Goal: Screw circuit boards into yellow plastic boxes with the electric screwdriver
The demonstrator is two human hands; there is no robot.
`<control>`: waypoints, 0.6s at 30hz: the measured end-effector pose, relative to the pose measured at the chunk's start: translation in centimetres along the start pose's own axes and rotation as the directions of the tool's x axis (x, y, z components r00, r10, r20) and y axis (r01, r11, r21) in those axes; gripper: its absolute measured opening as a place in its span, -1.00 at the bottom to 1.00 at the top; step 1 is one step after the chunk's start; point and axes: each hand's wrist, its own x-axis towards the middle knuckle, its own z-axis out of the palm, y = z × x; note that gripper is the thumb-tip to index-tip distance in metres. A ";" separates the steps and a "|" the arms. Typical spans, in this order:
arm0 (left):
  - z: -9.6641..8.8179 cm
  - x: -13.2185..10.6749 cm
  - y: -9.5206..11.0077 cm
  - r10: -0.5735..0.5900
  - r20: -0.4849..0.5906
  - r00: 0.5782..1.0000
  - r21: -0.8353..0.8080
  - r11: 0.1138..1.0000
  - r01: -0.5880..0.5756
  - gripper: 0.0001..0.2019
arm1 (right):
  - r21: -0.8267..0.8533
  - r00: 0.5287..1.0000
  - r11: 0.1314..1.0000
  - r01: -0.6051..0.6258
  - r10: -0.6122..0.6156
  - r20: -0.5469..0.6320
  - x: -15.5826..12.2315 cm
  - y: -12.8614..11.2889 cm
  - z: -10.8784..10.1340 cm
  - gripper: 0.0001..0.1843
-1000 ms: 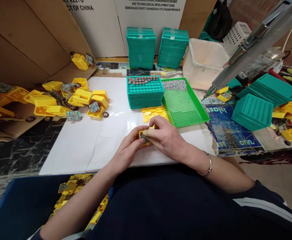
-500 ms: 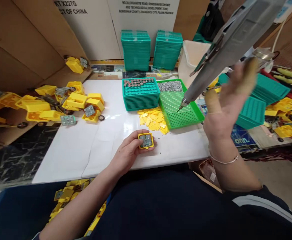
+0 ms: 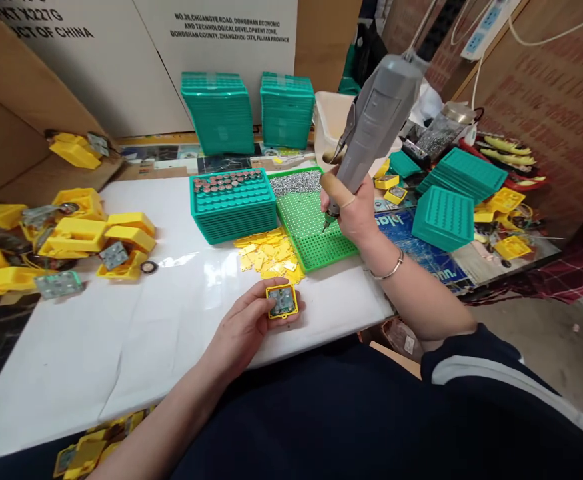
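Note:
My left hand (image 3: 245, 325) pinches a small square yellow housing (image 3: 282, 301) with a grey circuit board inside, holding it flat on the white table (image 3: 121, 320) near the front edge. My right hand (image 3: 354, 212) is wrapped round a grey electric screwdriver (image 3: 377, 123) that hangs from a cable. Its bit tip touches the bright green perforated screw tray (image 3: 316, 227), which has a heap of small silver screws at its far end. Small flat yellow plastic pieces (image 3: 268, 253) lie between the housing and the tray.
A teal tray stack (image 3: 234, 203) with round parts on top stands left of the green tray; taller teal stacks (image 3: 218, 113) stand behind. Yellow housings and grey boards (image 3: 91, 233) are piled at left. More teal trays (image 3: 446, 217) and a white bin (image 3: 328, 117) lie at right.
My right hand left the housing, rose to the hanging screwdriver, gripped it and brought its tip down onto the green screw tray. My left hand has kept hold of the housing.

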 end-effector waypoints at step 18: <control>0.4 -0.1 0.1 0.017 -0.023 1.000 -0.003 1.000 -0.017 -0.69 | -0.030 0.998 0.999 -0.028 0.026 -0.048 -0.6 -0.1 0.3 -0.46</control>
